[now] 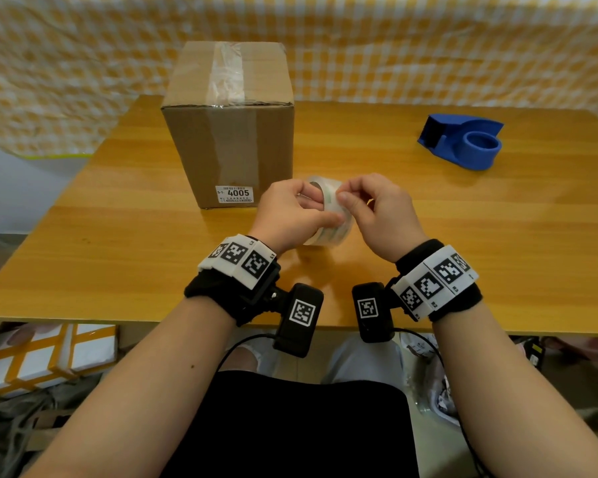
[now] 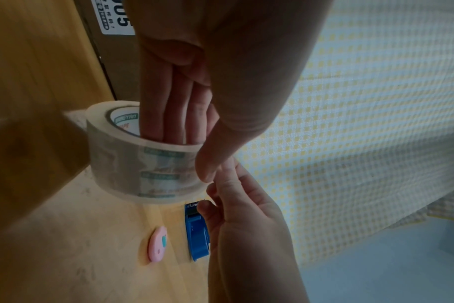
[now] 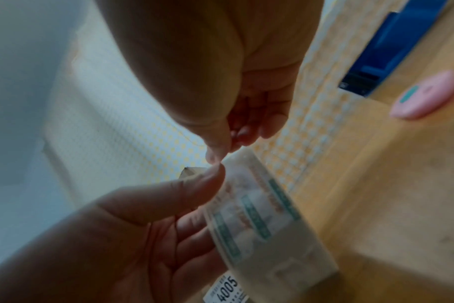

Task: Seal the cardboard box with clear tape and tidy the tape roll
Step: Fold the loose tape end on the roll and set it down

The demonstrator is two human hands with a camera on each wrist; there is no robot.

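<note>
The cardboard box (image 1: 228,132) stands upright at the table's back left, with clear tape running over its top seam. In front of it, both hands hold the clear tape roll (image 1: 330,219) just above the table. My left hand (image 1: 290,215) has its fingers (image 2: 174,114) pushed through the roll's core (image 2: 125,123) and its thumb (image 2: 213,160) on the outside. My right hand (image 1: 359,201) has curled fingers; its thumb (image 3: 217,151) and forefinger pinch at the roll's (image 3: 267,225) rim beside the left thumb (image 3: 194,188). No loose tape end shows.
A blue tape dispenser (image 1: 463,141) with no roll in it sits at the table's back right. A small pink cutter (image 2: 157,244) lies on the table (image 1: 118,236) near the dispenser (image 2: 197,231). A yellow checked cloth (image 1: 428,46) hangs behind. Boxes sit on the floor.
</note>
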